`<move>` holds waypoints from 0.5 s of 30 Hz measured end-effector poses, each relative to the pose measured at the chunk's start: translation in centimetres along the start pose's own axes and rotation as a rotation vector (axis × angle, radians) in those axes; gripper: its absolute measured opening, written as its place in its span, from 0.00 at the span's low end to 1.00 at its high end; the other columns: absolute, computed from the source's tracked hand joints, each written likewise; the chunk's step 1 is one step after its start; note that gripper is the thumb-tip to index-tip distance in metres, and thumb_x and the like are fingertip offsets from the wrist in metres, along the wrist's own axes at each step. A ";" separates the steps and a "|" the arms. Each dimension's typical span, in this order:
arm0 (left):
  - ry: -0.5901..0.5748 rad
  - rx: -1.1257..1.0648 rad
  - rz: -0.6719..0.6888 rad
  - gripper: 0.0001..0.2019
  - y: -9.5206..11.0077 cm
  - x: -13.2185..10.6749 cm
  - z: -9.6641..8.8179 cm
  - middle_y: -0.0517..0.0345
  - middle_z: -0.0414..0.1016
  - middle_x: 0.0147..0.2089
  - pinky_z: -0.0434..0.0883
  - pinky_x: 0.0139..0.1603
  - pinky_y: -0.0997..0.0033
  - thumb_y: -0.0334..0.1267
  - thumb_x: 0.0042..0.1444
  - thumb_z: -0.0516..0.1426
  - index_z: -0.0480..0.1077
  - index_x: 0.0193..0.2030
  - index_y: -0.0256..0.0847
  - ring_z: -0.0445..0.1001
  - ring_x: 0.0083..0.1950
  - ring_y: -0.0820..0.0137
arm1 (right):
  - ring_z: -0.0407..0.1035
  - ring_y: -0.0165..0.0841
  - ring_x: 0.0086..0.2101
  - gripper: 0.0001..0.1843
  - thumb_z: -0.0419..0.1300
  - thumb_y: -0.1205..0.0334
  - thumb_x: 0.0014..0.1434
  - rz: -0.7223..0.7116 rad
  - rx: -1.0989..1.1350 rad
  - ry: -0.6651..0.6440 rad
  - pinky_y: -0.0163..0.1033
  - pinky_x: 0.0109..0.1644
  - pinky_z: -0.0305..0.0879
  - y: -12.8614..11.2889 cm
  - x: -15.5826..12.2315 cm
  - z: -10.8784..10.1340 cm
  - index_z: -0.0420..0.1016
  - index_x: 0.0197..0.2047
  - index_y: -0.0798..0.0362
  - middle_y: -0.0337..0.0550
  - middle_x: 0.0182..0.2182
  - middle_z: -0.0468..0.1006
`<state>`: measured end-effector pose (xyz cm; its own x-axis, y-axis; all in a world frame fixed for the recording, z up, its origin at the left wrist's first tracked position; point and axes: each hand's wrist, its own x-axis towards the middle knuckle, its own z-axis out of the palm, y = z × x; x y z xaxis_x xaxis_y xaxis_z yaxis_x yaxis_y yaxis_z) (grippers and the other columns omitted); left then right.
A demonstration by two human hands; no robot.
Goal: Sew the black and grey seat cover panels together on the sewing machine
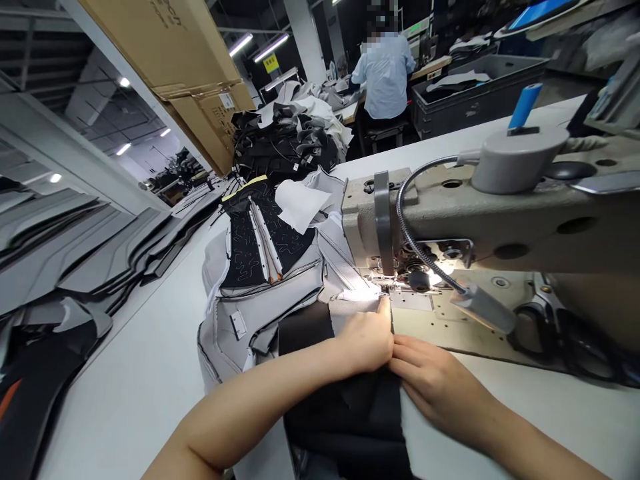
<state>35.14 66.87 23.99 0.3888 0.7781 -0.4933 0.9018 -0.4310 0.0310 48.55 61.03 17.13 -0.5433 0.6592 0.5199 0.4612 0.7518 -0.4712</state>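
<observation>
My left hand (pixel 367 337) rests on the edge of a black fabric piece (pixel 350 407), fingers curled and pinched at the seam just in front of the needle area (pixel 395 287) of the sewing machine (pixel 500 220). My right hand (pixel 430 377) lies flat beside it, fingers pressing the same black fabric onto the table. Grey and black padded fabric (pixel 260 267) with white stitching spreads behind my left hand, lit by the machine's lamp (pixel 483 307).
Stacks of grey and black cut pieces (pixel 60 267) lie at the left. Cardboard boxes (pixel 190 67) lean at the back left beside a pile of dark pieces (pixel 285 143). A person in a light blue shirt (pixel 385 73) sits at a far table. A grey bin (pixel 475 93) stands behind.
</observation>
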 end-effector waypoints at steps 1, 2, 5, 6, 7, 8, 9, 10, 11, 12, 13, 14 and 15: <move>0.006 0.000 -0.004 0.38 0.1 -0.1 0.2 0.43 0.77 0.36 0.70 0.35 0.64 0.31 0.52 0.49 0.36 0.68 0.24 0.76 0.38 0.56 | 0.69 0.33 0.43 0.17 0.45 0.74 0.59 0.041 0.016 0.027 0.38 0.47 0.67 0.4 -0.1 -0.2 0.73 0.40 0.52 0.45 0.39 0.76; 0.016 -0.007 0.003 0.39 0.1 -0.1 0.3 0.42 0.77 0.36 0.70 0.35 0.63 0.31 0.53 0.49 0.35 0.68 0.24 0.76 0.38 0.55 | 0.69 0.33 0.41 0.17 0.45 0.73 0.60 0.092 0.013 0.058 0.38 0.45 0.68 0.8 -0.3 -0.3 0.73 0.41 0.51 0.44 0.38 0.76; 0.041 -0.030 0.043 0.37 -0.1 -0.2 0.4 0.40 0.76 0.38 0.71 0.35 0.61 0.33 0.54 0.47 0.37 0.68 0.24 0.76 0.40 0.52 | 0.69 0.33 0.38 0.15 0.46 0.69 0.62 0.264 -0.061 0.119 0.38 0.40 0.67 2.2 -0.5 -0.4 0.71 0.45 0.50 0.42 0.37 0.76; 0.046 -0.033 0.057 0.36 -0.1 -0.3 0.4 0.39 0.76 0.39 0.71 0.36 0.60 0.33 0.55 0.47 0.39 0.68 0.24 0.76 0.40 0.52 | 0.69 0.33 0.37 0.15 0.46 0.68 0.62 0.300 -0.099 0.123 0.38 0.39 0.66 2.6 -0.4 -0.3 0.71 0.47 0.50 0.42 0.36 0.75; 0.051 -0.031 0.067 0.35 -0.2 -0.3 0.4 0.38 0.76 0.40 0.71 0.36 0.60 0.33 0.55 0.46 0.40 0.68 0.23 0.76 0.40 0.52 | 0.69 0.34 0.37 0.16 0.46 0.67 0.63 0.320 -0.143 0.120 0.38 0.38 0.66 3.1 -0.3 -0.2 0.70 0.48 0.51 0.42 0.36 0.75; 0.054 -0.025 0.070 0.34 -0.2 -0.3 0.5 0.38 0.76 0.40 0.71 0.37 0.59 0.32 0.55 0.46 0.41 0.68 0.23 0.76 0.40 0.52 | 0.70 0.34 0.36 0.16 0.46 0.67 0.63 0.328 -0.190 0.110 0.38 0.37 0.66 3.4 -0.1 -0.1 0.70 0.49 0.51 0.42 0.35 0.75; 0.057 -0.019 0.070 0.34 -0.2 -0.3 0.6 0.37 0.75 0.41 0.72 0.37 0.58 0.32 0.55 0.46 0.41 0.68 0.22 0.76 0.40 0.52 | 0.70 0.34 0.35 0.17 0.45 0.66 0.63 0.329 -0.240 0.100 0.37 0.34 0.65 3.8 0.1 0.0 0.69 0.50 0.51 0.42 0.34 0.75; 0.061 -0.016 0.068 0.34 -0.2 -0.2 0.7 0.37 0.75 0.41 0.72 0.38 0.58 0.31 0.55 0.46 0.41 0.68 0.22 0.76 0.41 0.52 | 0.70 0.34 0.34 0.17 0.45 0.66 0.62 0.325 -0.285 0.089 0.37 0.32 0.64 4.0 0.3 0.1 0.69 0.50 0.52 0.42 0.33 0.74; 0.067 -0.015 0.066 0.33 -0.3 -0.2 0.8 0.36 0.75 0.42 0.72 0.38 0.58 0.31 0.55 0.46 0.41 0.67 0.21 0.76 0.41 0.52 | 0.70 0.34 0.32 0.17 0.45 0.66 0.62 0.317 -0.326 0.080 0.36 0.29 0.62 4.3 0.6 0.2 0.69 0.50 0.52 0.42 0.32 0.74; 0.075 -0.017 0.067 0.33 -0.4 -0.1 0.9 0.36 0.75 0.42 0.72 0.38 0.57 0.31 0.56 0.45 0.42 0.67 0.21 0.75 0.41 0.52 | 0.70 0.33 0.31 0.18 0.45 0.65 0.62 0.308 -0.364 0.073 0.36 0.27 0.60 4.4 0.8 0.3 0.70 0.50 0.53 0.42 0.32 0.74; 0.080 -0.025 0.074 0.32 -0.6 -0.1 0.9 0.36 0.75 0.42 0.72 0.39 0.57 0.32 0.56 0.45 0.44 0.67 0.22 0.75 0.42 0.52 | 0.69 0.33 0.30 0.18 0.45 0.65 0.62 0.296 -0.399 0.068 0.36 0.25 0.58 4.6 1.1 0.4 0.70 0.50 0.53 0.42 0.32 0.74; 0.081 -0.038 0.086 0.31 -0.8 -0.1 0.9 0.36 0.75 0.43 0.72 0.39 0.58 0.32 0.56 0.44 0.46 0.66 0.23 0.75 0.42 0.52 | 0.69 0.32 0.29 0.18 0.45 0.65 0.62 0.285 -0.431 0.062 0.35 0.24 0.57 4.7 1.3 0.4 0.70 0.50 0.53 0.42 0.32 0.73; 0.077 -0.056 0.102 0.30 -1.0 -0.1 0.8 0.37 0.74 0.44 0.72 0.39 0.58 0.32 0.56 0.44 0.48 0.66 0.24 0.75 0.42 0.53 | 0.69 0.31 0.28 0.18 0.45 0.65 0.62 0.278 -0.459 0.054 0.35 0.22 0.55 4.9 1.5 0.5 0.70 0.50 0.52 0.43 0.33 0.73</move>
<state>34.04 66.90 23.28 0.4900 0.7653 -0.4175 0.8653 -0.4849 0.1267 49.65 65.64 15.24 -0.3253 0.8253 0.4616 0.8482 0.4705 -0.2434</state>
